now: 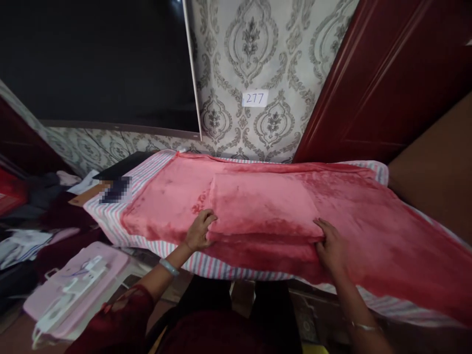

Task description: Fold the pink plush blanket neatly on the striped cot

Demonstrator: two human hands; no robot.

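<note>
A folded pink plush cloth [263,204] lies flat on a larger pink plush blanket [372,223]. My left hand [200,230] pinches the folded cloth at its near left corner, thumb and fingers closed on the edge. At the near right corner, my right hand [331,246] grips the same edge, with some fingers hidden under the fabric. The near edge between my hands looks slightly raised, and a darker red strip of plush shows below it. Under the blanket, a striped cloth [217,266] shows along the table's front.
A large dark screen [99,64] hangs on the patterned wall, beside a paper marked 277 [255,98]. A pink box [106,253] with a white power strip [72,295] on it stands low at left, near piled clothes [25,246]. A dark red door [368,83] rises behind right.
</note>
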